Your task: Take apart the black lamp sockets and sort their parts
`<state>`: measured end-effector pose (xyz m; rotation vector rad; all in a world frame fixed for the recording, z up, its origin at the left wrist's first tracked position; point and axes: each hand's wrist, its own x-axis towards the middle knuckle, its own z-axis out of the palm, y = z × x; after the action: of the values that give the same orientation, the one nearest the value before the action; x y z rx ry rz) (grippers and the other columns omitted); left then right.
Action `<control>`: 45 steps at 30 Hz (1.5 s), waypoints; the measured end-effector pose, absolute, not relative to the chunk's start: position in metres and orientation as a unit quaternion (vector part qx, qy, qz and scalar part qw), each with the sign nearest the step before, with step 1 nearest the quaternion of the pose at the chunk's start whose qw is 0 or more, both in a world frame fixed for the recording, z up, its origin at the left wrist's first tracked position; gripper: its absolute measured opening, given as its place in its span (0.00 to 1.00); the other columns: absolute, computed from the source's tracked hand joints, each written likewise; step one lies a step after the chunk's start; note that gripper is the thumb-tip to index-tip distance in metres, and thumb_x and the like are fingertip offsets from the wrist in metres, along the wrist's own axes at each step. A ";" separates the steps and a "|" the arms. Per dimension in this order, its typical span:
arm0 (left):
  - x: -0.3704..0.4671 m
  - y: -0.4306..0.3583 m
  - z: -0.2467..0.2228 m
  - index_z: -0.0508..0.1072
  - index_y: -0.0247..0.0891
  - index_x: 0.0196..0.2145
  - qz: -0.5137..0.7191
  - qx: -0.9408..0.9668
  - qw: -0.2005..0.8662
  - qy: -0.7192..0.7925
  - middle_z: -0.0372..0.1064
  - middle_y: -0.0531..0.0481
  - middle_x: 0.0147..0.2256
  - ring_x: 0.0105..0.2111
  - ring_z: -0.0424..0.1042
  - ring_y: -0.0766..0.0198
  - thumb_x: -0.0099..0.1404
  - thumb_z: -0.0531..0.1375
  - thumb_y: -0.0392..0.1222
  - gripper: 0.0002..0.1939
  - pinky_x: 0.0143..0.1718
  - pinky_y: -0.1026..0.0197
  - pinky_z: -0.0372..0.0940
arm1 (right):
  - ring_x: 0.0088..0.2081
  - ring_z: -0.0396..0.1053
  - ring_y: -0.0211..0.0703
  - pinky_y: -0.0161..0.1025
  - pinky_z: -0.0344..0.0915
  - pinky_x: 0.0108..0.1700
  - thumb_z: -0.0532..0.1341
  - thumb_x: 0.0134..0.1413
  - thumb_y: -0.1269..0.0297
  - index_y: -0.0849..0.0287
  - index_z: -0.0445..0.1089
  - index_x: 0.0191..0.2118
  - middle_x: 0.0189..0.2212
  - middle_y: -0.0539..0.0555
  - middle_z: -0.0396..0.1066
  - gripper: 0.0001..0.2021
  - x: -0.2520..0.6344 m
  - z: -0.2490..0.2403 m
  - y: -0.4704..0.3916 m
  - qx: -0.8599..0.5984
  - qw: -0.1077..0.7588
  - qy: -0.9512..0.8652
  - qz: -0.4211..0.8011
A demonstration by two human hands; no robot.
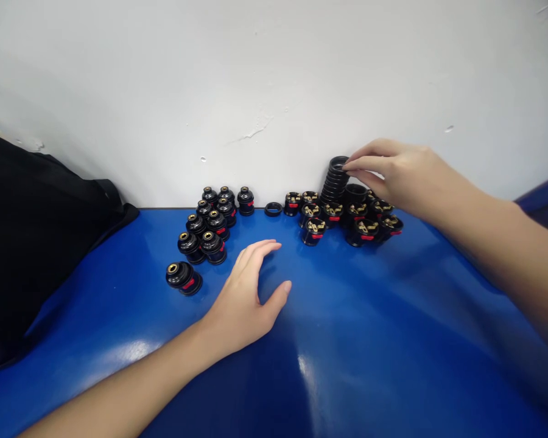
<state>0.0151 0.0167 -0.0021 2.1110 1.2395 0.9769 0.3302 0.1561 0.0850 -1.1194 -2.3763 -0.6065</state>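
At the top of a leaning stack of black rings [333, 184], my right hand [395, 173] pinches the rim of the uppermost ring [338, 163] between thumb and fingers. Around the foot of that stack stand several open black lamp-holder bodies [313, 231], with brass contacts inside and red tabs on their sides. My left hand [244, 298] hovers low over the table, fingers and thumb apart, holding nothing. To its left are several capped black lamp holders [214, 247] with brass-threaded tops. One of these lamp holders [184, 278] sits nearest to me.
A single black ring [273, 209] lies flat by the wall, between the two groups. The blue table [347, 353] meets a white wall [274, 91] at the back. Black cloth [36, 243] covers the left side. A blue object [545, 194] shows at the right edge.
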 end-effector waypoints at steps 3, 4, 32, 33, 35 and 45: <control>0.015 0.017 -0.002 0.62 0.45 0.66 0.356 0.776 0.251 0.456 0.63 0.41 0.69 0.71 0.63 0.51 0.74 0.62 0.42 0.26 0.73 0.41 0.60 | 0.42 0.77 0.45 0.43 0.73 0.46 0.60 0.75 0.68 0.62 0.83 0.48 0.50 0.65 0.81 0.12 0.329 0.087 0.154 -0.411 0.218 -0.859 -0.213; 0.015 0.017 -0.002 0.62 0.45 0.67 0.356 0.776 0.251 0.456 0.63 0.41 0.69 0.71 0.63 0.51 0.74 0.62 0.42 0.26 0.73 0.41 0.60 | 0.42 0.77 0.45 0.43 0.73 0.46 0.60 0.75 0.68 0.62 0.83 0.48 0.50 0.65 0.81 0.12 0.328 0.087 0.153 -0.413 0.218 -0.858 -0.213; 0.015 0.016 -0.012 0.50 0.35 0.74 0.301 0.740 0.176 0.575 0.49 0.31 0.75 0.77 0.50 0.41 0.73 0.59 0.48 0.38 0.76 0.33 0.53 | 0.69 0.69 0.59 0.55 0.70 0.68 0.53 0.69 0.79 0.70 0.66 0.71 0.71 0.69 0.66 0.27 0.190 0.055 0.184 -0.241 0.163 -0.954 -0.072; 0.015 0.016 -0.012 0.50 0.35 0.74 0.299 0.738 0.176 0.579 0.48 0.31 0.75 0.77 0.49 0.41 0.73 0.59 0.48 0.39 0.76 0.33 0.52 | 0.69 0.69 0.58 0.55 0.70 0.68 0.53 0.69 0.80 0.69 0.66 0.71 0.71 0.69 0.66 0.27 0.187 0.054 0.188 -0.239 0.159 -0.955 -0.074; 0.015 0.016 -0.012 0.49 0.35 0.74 0.296 0.734 0.180 0.584 0.47 0.31 0.75 0.77 0.48 0.41 0.73 0.59 0.48 0.39 0.76 0.33 0.52 | 0.67 0.71 0.57 0.54 0.72 0.66 0.55 0.68 0.80 0.66 0.67 0.70 0.70 0.67 0.67 0.27 0.184 0.051 0.194 -0.233 0.164 -0.955 -0.077; 0.017 0.017 -0.012 0.44 0.33 0.76 0.299 0.724 0.192 0.591 0.44 0.30 0.76 0.78 0.46 0.41 0.73 0.58 0.49 0.43 0.77 0.33 0.51 | 0.58 0.78 0.59 0.56 0.75 0.61 0.55 0.71 0.75 0.66 0.74 0.64 0.62 0.67 0.74 0.21 0.194 0.053 0.169 -0.229 0.209 -0.951 -0.018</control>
<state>0.0166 0.0169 -0.0119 2.0335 1.6588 0.8388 0.1942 0.1688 0.0532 -0.6368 -2.6443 -0.0490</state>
